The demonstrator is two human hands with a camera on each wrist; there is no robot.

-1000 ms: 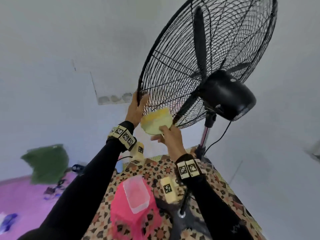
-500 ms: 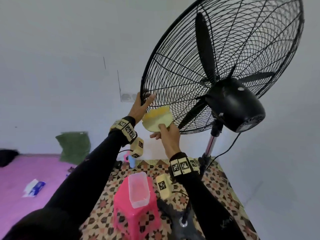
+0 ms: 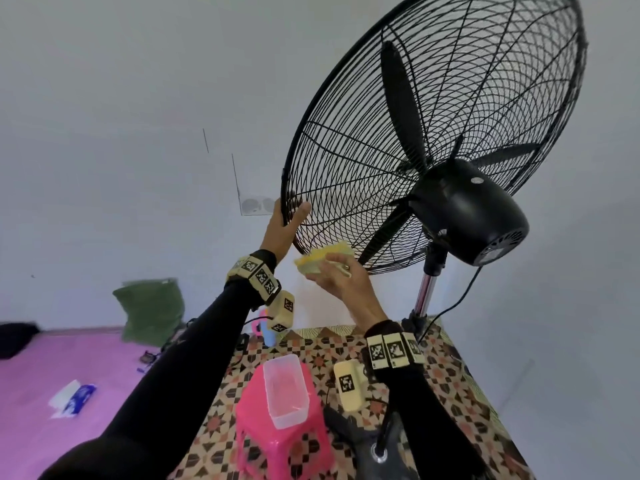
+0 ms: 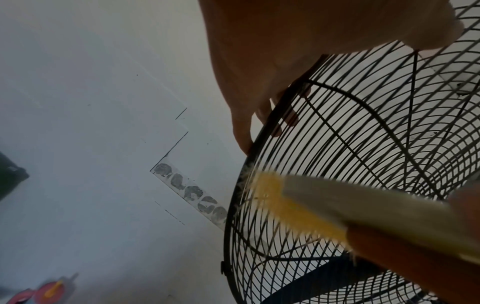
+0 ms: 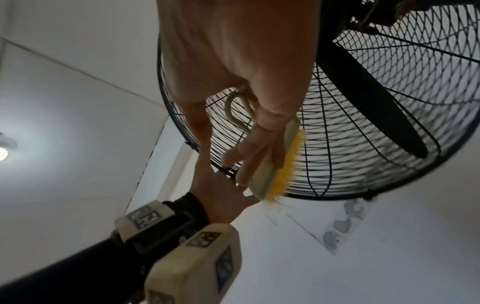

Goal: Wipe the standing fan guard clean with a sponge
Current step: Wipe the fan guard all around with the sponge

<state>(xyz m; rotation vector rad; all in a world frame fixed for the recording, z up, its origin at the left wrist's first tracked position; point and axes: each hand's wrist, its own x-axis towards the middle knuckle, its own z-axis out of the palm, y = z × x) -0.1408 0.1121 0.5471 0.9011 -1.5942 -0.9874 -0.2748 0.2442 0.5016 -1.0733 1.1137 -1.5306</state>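
Observation:
The black wire fan guard (image 3: 433, 81) tilts up at the right, its blades behind the mesh. My left hand (image 3: 285, 226) grips the guard's lower left rim, fingers round the far side and thumb on the near side; the left wrist view shows the left hand (image 4: 259, 82) wrapped on the rim (image 4: 262, 131). My right hand (image 3: 341, 277) holds a cream-backed brush with yellow bristles (image 3: 323, 259). The bristles press against the guard's bottom left mesh, just right of the left hand. In the right wrist view the brush (image 5: 275, 170) lies along the wires (image 5: 363, 123).
The fan's motor housing (image 3: 474, 209), chrome pole (image 3: 427, 289) and cord stand to the right. Below my arms is a pink stool (image 3: 277, 441) carrying a clear plastic container (image 3: 284, 389), on a patterned mat (image 3: 450, 375). A green cloth (image 3: 152, 306) leans on the wall at left.
The brush has slid slightly down and right toward the guard's bottom rim. My left hand has kept its grip on the rim, and the head view has shifted.

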